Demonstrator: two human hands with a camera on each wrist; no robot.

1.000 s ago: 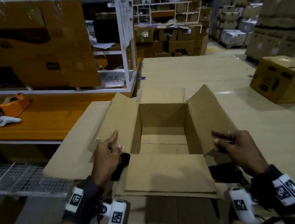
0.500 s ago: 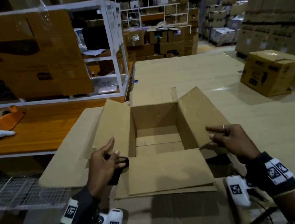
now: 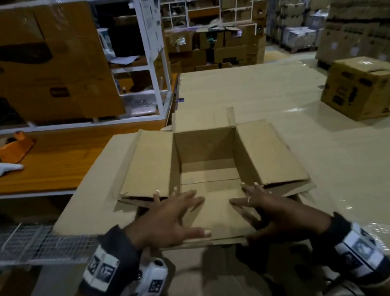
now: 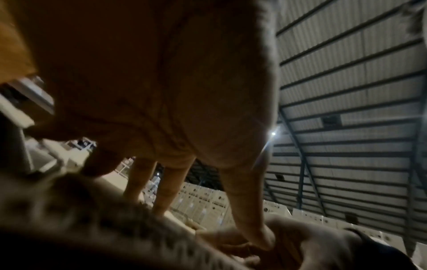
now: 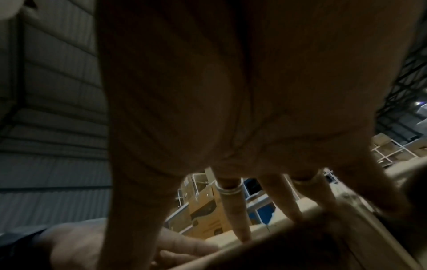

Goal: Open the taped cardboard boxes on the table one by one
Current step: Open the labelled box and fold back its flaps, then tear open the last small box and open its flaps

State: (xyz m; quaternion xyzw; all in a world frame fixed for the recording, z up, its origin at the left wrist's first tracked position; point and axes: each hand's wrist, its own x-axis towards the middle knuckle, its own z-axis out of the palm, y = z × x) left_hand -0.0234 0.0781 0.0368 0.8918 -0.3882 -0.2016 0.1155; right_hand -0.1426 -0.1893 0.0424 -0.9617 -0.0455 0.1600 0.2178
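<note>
Open cardboard box (image 3: 206,161) sits at the near edge of the table (image 3: 338,180), directly in front of the person. All four flaps are folded out: side flaps lie flat left and right of the box, the far flap stands up, the near flap (image 3: 218,215) hangs toward the person. Inside the box only the bare cardboard bottom shows, nothing in it. Left hand (image 3: 170,217) lies flat on the near flap, fingers spread and straight, pressing it down, gripping nothing. Right hand (image 3: 268,206) does the same beside it, fingers splayed, a ring on one finger, holding nothing. Wrist views confirm straight fingers with tips on cardboard.

Handling, as a judgement: the empty box looks light and will slide easily; the walls are fairly stiff, the flaps bend at their creases. Best hold is on the side walls or the rim corners, not the loose flaps.

A second, closed box (image 3: 364,87) stands far right of the open box on the table, probably the next one.
</note>
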